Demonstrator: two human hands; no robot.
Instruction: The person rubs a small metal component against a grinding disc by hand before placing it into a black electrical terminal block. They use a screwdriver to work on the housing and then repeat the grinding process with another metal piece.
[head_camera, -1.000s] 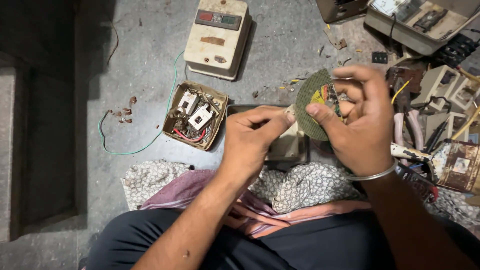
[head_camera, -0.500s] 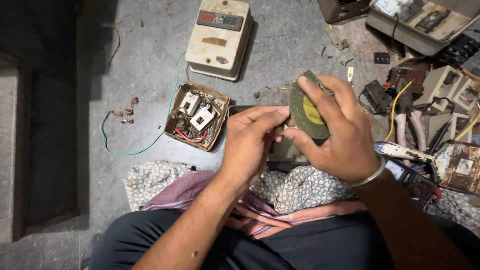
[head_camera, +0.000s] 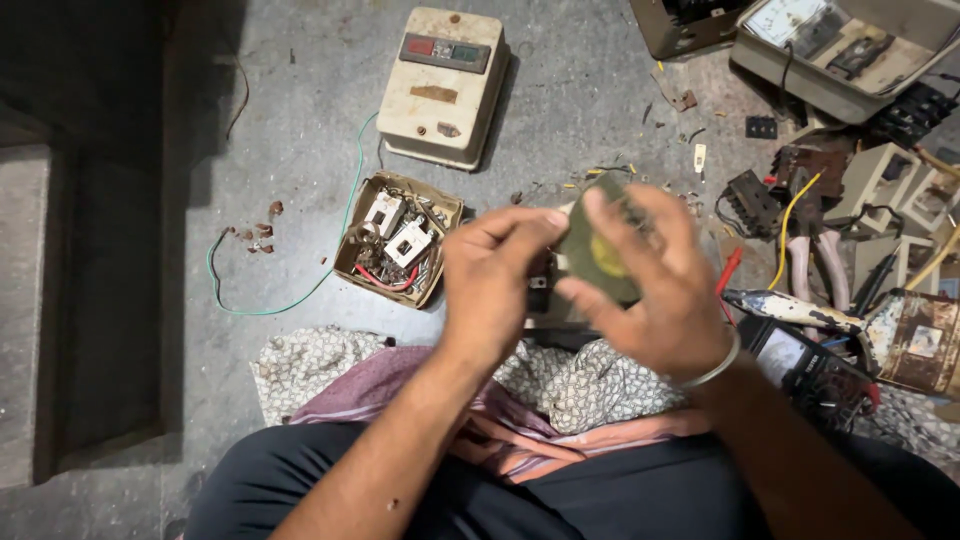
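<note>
Fingers (head_camera: 600, 215) of the right hand (head_camera: 650, 290) curl round a greenish disc-shaped part (head_camera: 598, 255) with a yellow centre, pinching it by the rim, while the left hand (head_camera: 490, 270) closes thumb and fingertips on its near edge. Both are blurred, so the exact grip is hard to read. The disc is held in the air just right of the open brown switch box (head_camera: 398, 240) on the concrete floor (head_camera: 300, 120), with the cream starter box (head_camera: 443, 85) beyond it. Such a shallow rim grip could slip, I'd say, and the disc would drop among the loose parts and pliers (head_camera: 815, 260) further right.
</note>
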